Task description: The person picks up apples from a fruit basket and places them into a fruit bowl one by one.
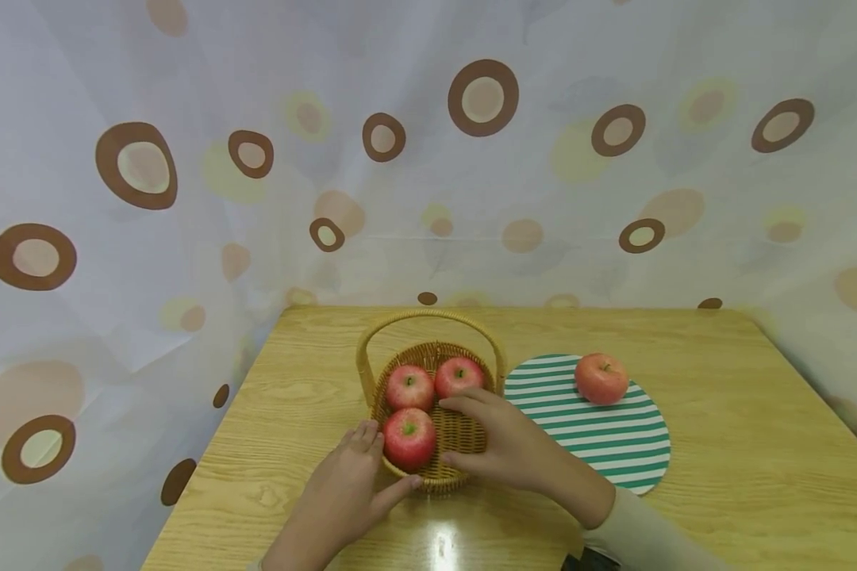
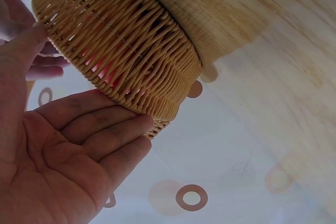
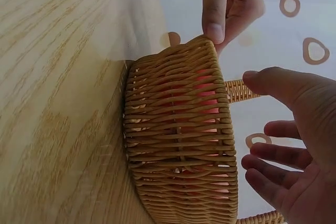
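A brown wicker basket [image 1: 457,436] with a tall arched handle [image 1: 428,314] stands on the table. Inside it lie three red apples: one at the back left [image 1: 410,388], one at the back right [image 1: 460,376] and one at the front left [image 1: 409,439]. My left hand [image 1: 346,484] rests on the basket's left front rim, fingers extended along the outside and thumb at the near edge. Over the basket's right side hovers my right hand [image 1: 510,444], thumb and fingers spread with nothing between them. In the right wrist view, the right hand's fingers [image 3: 273,153] are beside the rim.
Right of the basket is a round green-and-white striped mat [image 1: 614,444]. A fourth apple [image 1: 601,379] sits near its back edge. The wooden table [image 1: 743,412] meets a white, circle-patterned cloth [image 1: 414,174] hanging at the back and both sides.
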The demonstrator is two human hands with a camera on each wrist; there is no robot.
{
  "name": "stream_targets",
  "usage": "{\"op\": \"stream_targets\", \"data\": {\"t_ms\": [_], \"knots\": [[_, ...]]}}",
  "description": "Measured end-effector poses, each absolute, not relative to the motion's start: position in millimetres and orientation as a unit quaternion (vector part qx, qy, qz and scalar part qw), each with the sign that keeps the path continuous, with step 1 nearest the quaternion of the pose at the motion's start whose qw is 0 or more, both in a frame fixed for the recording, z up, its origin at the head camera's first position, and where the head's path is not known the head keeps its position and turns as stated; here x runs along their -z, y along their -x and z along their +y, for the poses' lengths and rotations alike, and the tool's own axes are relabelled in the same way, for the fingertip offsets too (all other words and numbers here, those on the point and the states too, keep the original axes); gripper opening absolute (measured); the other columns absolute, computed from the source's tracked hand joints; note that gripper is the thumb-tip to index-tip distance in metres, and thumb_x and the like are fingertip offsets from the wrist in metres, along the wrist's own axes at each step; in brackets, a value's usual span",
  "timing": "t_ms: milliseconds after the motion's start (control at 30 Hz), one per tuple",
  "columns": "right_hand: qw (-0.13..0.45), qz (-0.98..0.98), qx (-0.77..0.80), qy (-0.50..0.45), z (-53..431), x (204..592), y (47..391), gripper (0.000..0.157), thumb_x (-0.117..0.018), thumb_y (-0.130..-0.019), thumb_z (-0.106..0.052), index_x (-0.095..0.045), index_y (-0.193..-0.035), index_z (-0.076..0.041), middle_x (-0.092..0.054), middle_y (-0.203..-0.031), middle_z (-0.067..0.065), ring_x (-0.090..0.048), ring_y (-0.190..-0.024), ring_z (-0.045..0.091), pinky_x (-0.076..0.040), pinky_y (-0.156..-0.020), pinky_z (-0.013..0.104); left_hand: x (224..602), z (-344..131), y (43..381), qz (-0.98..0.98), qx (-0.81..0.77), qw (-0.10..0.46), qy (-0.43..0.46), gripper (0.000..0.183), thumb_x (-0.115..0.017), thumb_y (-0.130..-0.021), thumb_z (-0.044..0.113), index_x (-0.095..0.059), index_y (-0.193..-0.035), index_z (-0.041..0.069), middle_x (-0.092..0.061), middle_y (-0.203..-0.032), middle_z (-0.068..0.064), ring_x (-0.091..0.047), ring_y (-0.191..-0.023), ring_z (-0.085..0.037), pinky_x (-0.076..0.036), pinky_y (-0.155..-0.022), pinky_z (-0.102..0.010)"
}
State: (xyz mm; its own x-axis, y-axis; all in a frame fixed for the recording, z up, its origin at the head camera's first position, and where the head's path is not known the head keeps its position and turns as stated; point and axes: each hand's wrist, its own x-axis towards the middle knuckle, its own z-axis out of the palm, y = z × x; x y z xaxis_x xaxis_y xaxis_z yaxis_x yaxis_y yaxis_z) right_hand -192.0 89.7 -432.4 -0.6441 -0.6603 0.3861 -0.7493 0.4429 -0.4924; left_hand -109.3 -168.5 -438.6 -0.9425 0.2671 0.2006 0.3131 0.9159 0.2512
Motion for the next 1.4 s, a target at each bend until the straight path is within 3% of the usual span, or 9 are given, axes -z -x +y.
{"op": "stream_targets", "data": {"t_ms": [1400], "knots": [[0.011, -0.863, -0.295, -0.41, 47, 444, 208, 0.066, -0.088, -0.088, -0.035, -0.063, -0.144, -0.01, -0.062, -0.148, 0.006, -0.058, -0.141, 0.029, -0.055, -0.112, 0.05, 441, -170, 111, -0.976, 0.13, 0.085, 0.155, 0.089, -0.062, -0.099, 0.069, -0.067, -0.133, -0.013, -0.063, -0.142, -0.033, -0.062, -0.137, -0.043, -0.052, -0.115, -0.053]]}}
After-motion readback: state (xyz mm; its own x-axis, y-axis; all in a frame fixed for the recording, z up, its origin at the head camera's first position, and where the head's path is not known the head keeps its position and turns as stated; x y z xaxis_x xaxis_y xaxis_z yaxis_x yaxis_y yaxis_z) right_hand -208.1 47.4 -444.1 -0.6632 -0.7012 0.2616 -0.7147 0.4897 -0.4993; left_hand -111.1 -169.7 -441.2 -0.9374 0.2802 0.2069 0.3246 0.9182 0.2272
